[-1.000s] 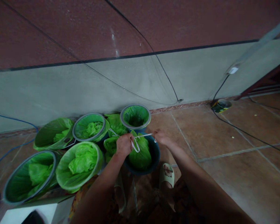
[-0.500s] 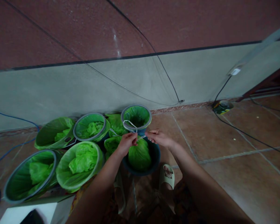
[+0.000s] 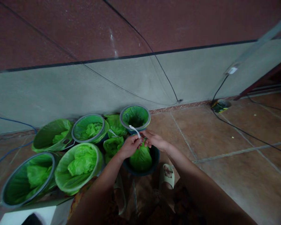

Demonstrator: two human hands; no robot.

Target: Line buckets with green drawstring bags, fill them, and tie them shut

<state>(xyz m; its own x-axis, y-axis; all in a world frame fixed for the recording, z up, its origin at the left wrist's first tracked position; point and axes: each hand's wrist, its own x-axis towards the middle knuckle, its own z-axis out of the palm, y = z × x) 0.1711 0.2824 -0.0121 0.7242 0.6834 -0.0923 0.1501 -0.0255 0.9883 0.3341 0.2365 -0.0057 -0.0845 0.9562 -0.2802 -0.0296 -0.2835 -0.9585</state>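
Note:
A green plastic bag (image 3: 140,160) sits bunched up in a dark bucket (image 3: 156,157) between my feet. My left hand (image 3: 130,145) is closed over the gathered top of the bag, pinching a white drawstring (image 3: 135,129) whose loop sticks up beyond the fingers. Against it, my right hand (image 3: 154,140) has its fingers bent around the same string, the fingertips of both hands meeting. Exactly how the string runs between the fingers is hidden. Just behind the hands stands a grey-rimmed bin (image 3: 148,116) lined with green plastic.
Several more bins with green liners crowd the left, among them a pale-rimmed bin (image 3: 97,162) and a large tilted bin (image 3: 5,187). A wall (image 3: 103,87) runs behind them. Cables trail down it, and a tin can (image 3: 221,106) stands at its foot on the right.
My right hand has moved left, closing the gap to my left hand. The string stretched between them is now gathered in the fingers, and its loop stands smaller and narrower.

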